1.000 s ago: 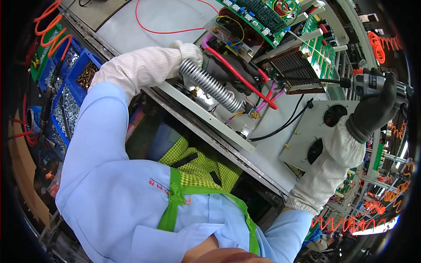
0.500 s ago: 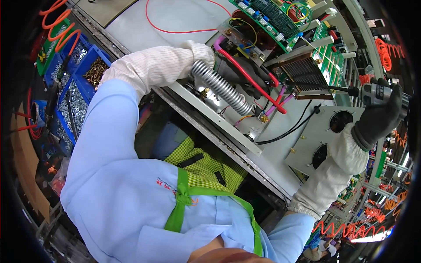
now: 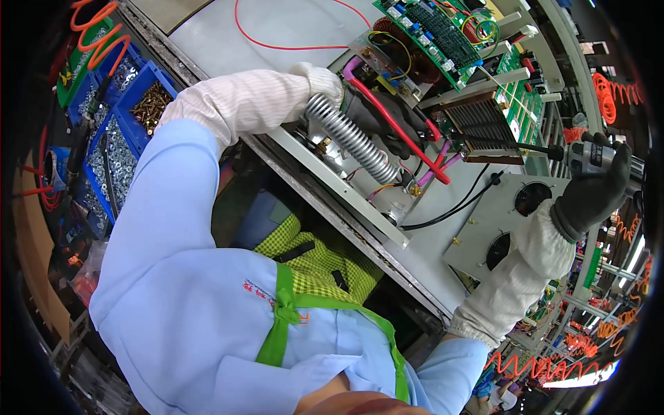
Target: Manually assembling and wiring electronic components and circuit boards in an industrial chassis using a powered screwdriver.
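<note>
My right hand (image 3: 600, 181), in a dark glove, is wrapped round a grey power screwdriver (image 3: 589, 158). Its long dark bit (image 3: 515, 144) runs leftward past the finned heat sink (image 3: 477, 119) into the electrical assembly. Inside that assembly, my dark-gloved left hand (image 3: 373, 119) reaches in beside the heat sink, near the bit's far end. Its fingers are curled, and whatever they hold is hidden. A thick red cable (image 3: 393, 117) with purple sleeved ends crosses in front of that hand. The silver coiled resistor (image 3: 351, 138) hides part of it too.
Green circuit boards (image 3: 436, 38) stand on the assembly's far side. A metal panel with two black fans (image 3: 477, 225) lies at the right. Blue bins (image 3: 142, 104) of screws and nuts sit at the left, beside an orange coiled hose (image 3: 97, 45). A thin red wire (image 3: 277, 50) lies on the bench.
The whole view has shifted slightly. Both hands stay at nearly the same places, the screwdriver still in my right hand with its bit reaching into the assembly.
</note>
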Motion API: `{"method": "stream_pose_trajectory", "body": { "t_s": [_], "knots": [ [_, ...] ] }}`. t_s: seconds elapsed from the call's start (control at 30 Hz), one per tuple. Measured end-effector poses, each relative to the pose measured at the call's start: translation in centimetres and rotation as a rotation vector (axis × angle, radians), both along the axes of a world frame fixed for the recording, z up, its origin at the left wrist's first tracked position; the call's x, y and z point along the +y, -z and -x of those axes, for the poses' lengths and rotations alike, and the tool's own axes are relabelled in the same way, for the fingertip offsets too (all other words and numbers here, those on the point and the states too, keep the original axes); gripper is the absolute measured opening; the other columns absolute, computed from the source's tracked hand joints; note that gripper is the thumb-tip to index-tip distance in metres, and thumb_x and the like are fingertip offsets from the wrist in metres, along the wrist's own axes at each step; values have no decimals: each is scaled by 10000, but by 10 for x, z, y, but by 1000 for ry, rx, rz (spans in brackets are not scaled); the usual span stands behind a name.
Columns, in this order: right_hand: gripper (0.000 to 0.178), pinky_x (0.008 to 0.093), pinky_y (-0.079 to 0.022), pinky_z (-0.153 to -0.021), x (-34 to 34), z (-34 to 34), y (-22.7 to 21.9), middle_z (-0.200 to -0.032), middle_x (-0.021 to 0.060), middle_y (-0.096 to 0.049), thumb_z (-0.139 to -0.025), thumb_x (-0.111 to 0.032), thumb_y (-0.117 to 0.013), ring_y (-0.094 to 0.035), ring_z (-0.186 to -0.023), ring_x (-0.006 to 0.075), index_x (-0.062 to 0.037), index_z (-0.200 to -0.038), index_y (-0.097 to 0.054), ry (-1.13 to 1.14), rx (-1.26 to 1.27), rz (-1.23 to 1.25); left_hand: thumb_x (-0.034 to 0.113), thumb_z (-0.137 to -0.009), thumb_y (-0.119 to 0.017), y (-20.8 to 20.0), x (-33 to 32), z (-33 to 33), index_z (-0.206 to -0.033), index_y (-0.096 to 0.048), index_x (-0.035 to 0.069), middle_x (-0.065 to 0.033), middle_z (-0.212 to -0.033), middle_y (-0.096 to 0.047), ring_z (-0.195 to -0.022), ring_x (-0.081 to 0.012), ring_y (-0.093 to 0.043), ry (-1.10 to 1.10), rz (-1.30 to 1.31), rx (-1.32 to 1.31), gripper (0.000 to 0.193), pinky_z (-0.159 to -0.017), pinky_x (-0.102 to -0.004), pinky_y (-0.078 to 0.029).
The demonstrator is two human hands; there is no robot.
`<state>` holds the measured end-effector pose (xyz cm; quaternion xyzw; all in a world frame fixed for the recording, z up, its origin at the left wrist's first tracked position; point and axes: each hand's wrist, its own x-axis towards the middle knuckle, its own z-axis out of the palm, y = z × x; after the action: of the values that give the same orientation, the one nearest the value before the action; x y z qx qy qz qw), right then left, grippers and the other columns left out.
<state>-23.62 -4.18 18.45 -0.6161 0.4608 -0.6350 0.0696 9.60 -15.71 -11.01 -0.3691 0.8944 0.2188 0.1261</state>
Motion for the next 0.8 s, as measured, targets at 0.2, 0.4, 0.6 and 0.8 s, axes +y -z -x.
{"method": "stream_pose_trajectory", "body": {
  "t_s": [0.2,0.4,0.6,0.8],
  "knots": [
    [381,356,-588,-631,1,8,1,-971,191,-686,-916,-311,-606,-701,-813,276,-1,-1136,-609,-8,-64,-33,305,-705,-776,1,-1,1,-1029,-726,134,-22,-985,-704,-904,-175,-668,-4,-1,16,370,-768,-401,-531],
    [390,355,-586,-661,-4,21,4,-987,187,-687,-930,-332,-585,-701,-826,263,-7,-1144,-614,-10,-42,-15,311,-706,-770,3,-2,2,-1032,-723,128,-28,-984,-702,-899,-180,-666,0,4,20,377,-768,-404,-529],
    [408,353,-590,-686,0,17,2,-992,205,-685,-952,-345,-539,-701,-825,257,-2,-1164,-603,30,-93,-79,316,-707,-765,5,-2,1,-1034,-720,122,-34,-983,-700,-893,-185,-665,-7,4,16,384,-769,-406,-526],
    [377,333,-592,-651,0,10,3,-998,220,-687,-934,-299,-548,-703,-784,244,1,-1153,-616,58,-42,-19,321,-707,-760,4,-1,2,-1037,-717,116,-40,-982,-697,-888,-191,-664,-14,9,24,391,-769,-408,-524]
  ]
}}
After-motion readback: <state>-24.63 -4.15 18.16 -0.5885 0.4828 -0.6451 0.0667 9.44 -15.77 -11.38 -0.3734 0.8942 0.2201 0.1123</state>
